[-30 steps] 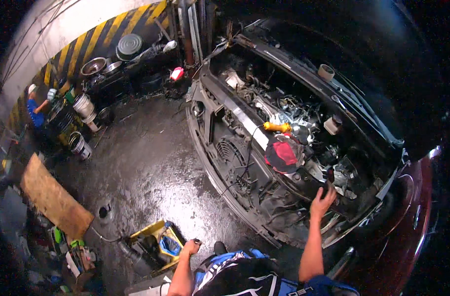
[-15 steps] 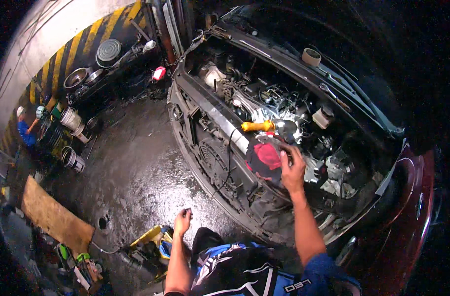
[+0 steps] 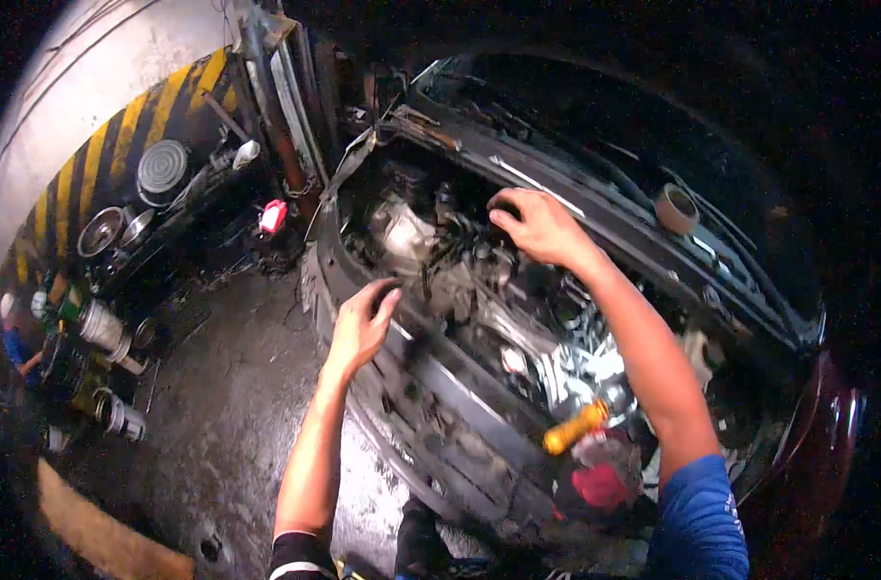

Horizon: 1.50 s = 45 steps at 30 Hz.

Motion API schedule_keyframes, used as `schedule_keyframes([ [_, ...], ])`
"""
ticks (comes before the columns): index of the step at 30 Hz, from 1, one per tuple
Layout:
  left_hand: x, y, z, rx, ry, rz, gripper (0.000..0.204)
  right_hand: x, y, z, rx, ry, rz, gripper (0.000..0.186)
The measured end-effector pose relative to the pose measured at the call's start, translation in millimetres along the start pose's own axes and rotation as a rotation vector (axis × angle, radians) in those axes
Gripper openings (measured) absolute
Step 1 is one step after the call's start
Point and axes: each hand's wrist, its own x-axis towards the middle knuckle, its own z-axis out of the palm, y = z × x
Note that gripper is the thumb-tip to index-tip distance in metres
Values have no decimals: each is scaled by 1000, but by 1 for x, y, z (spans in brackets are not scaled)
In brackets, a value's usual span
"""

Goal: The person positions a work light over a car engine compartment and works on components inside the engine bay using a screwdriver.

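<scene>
My left hand point(image 3: 361, 329) is over the front rail of a car's open engine bay, thumb and fingers bent toward each other. Whatever lies between its fingertips is too dark and small to make out. Farther in, my right hand point(image 3: 537, 227) hovers above the engine point(image 3: 503, 319), fingers loosely curled and apart, with nothing visible in them. A yellow work lamp point(image 3: 576, 427) lies on the engine bay near my right forearm. Beside it rests a red and dark cloth point(image 3: 600, 485).
A tape roll point(image 3: 676, 209) sits near the windscreen base. Buckets point(image 3: 119, 416) stand on the wet floor at left, near a person in blue point(image 3: 20, 348). A wooden board point(image 3: 107, 527) lies at lower left; a metal post point(image 3: 276, 106) rises beyond the car.
Both hands have moved forward and up over the engine bay. My right hand has left the area beside the red cloth. The view has shifted, putting lamp and cloth lower right.
</scene>
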Motion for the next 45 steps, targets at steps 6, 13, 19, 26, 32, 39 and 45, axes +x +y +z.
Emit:
schedule_keyframes([
  [6,217,-86,54,-48,67,132,43,186,77,79,-232,164,94,35],
  [13,373,-147,122,-76,146,134,54,276,122,147,-581,92,177,34],
  [19,410,-148,148,-224,21,13,61,279,149,145,-480,-37,236,35],
  [26,402,-153,146,-85,51,26,64,235,136,100,-392,121,133,37],
  [32,407,-169,149,-190,21,92,67,94,64,7,-247,161,438,52],
  [39,428,-208,138,-282,71,-14,64,-153,-9,-56,611,534,913,34],
  [45,312,-49,155,-816,39,-175,56,-386,-98,-59,648,1006,1003,45],
])
